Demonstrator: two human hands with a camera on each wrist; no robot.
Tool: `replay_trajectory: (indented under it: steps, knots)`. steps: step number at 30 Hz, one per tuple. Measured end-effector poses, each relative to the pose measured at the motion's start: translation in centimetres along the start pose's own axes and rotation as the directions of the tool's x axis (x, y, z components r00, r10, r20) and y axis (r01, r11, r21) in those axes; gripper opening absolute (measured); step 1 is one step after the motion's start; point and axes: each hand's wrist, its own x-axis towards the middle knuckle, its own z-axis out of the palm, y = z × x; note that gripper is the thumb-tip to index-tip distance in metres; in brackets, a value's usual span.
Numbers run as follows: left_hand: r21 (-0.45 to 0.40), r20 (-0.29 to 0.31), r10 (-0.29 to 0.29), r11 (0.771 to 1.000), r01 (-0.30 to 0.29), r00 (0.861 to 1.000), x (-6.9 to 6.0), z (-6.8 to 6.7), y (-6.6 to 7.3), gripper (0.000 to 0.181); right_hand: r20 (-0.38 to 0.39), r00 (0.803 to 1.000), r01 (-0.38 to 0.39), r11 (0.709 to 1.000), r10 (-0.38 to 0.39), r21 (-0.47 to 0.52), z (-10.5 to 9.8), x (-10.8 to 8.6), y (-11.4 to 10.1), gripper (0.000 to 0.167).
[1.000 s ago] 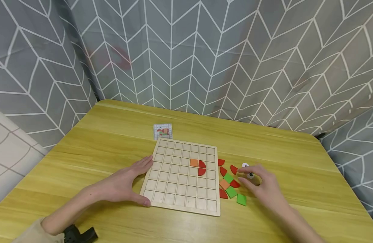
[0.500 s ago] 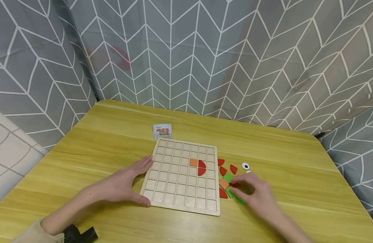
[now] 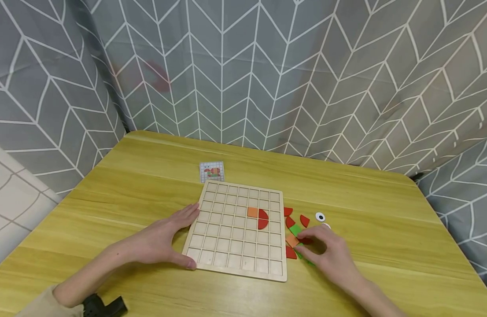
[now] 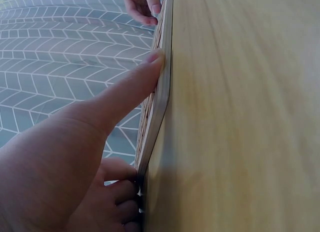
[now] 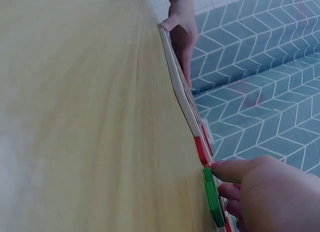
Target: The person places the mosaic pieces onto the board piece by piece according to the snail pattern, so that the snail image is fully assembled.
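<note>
A wooden grid board (image 3: 219, 253) lies on the table in the head view. It bears an orange square tile (image 3: 252, 212) and two red quarter-circle tiles (image 3: 263, 219) that together make a half circle. My left hand (image 3: 158, 240) rests against the board's left side, thumb at the near corner and fingers along the edge. Right of the board, my right hand (image 3: 334, 255) pinches a second orange square tile (image 3: 292, 241) between thumb and index finger. Around it lie green tiles (image 3: 295, 230), partly hidden by the hand, and red quarter-circle tiles (image 3: 291, 252).
A small printed picture card (image 3: 212, 171) lies beyond the board. Further right are a loose red tile (image 3: 304, 220) and a googly-eye disc (image 3: 320, 216), with another disc partly behind the right hand. A patterned curtain (image 3: 243, 75) hangs behind the table (image 3: 346, 189).
My right hand has moved left and toward me, from beside the eye discs to the orange tile. A green tile has shifted slightly left. My left hand and the board stay in place.
</note>
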Motion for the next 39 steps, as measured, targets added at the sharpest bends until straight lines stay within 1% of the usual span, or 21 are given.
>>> replay_trajectory:
  steps: [4, 11, 19, 25, 29, 35, 39]
  knots:
    - [0.004, -0.002, 0.002, 1.0, -0.002, 1.0, -0.01, 0.02, -0.03, 0.126, -0.012, 1.0, -0.013, 0.999, 0.012, -0.032, 0.23, 0.05, -0.06, 0.036]
    - [0.007, -0.003, 0.007, 1.0, -0.007, 1.0, -0.04, 0.01, 0.02, 0.126, -0.053, 0.998, 0.014, 0.999, -0.017, -0.05, 0.64, 0.24, -0.24, 0.039]
    - [0.002, 0.002, 0.005, 1.0, -0.005, 1.0, -0.02, -0.03, 0.06, 0.126, -0.046, 0.999, 0.014, 0.998, -0.017, -0.064, 0.72, 0.31, -0.21, 0.037]
    - [0.001, -0.001, 0.006, 1.0, -0.006, 1.0, -0.05, -0.07, 0.14, 0.126, -0.034, 0.999, -0.006, 0.997, 0.003, -0.078, 0.66, 0.27, -0.34, 0.037]
    - [0.003, -0.001, 0.005, 1.0, -0.005, 1.0, -0.06, -0.09, 0.17, 0.126, -0.045, 0.999, -0.012, 0.996, 0.008, -0.083, 0.71, 0.24, -0.32, 0.037]
    - [0.003, -0.003, 0.003, 1.0, -0.003, 1.0, -0.06, -0.06, 0.13, 0.127, -0.073, 0.997, 0.006, 0.997, -0.012, -0.073, 0.76, 0.27, -0.06, 0.037]
    - [-0.002, -0.004, 0.002, 1.0, -0.002, 1.0, -0.03, 0.0, 0.08, 0.127, -0.073, 0.997, 0.016, 0.997, -0.021, -0.072, 0.76, 0.27, 0.04, 0.037]
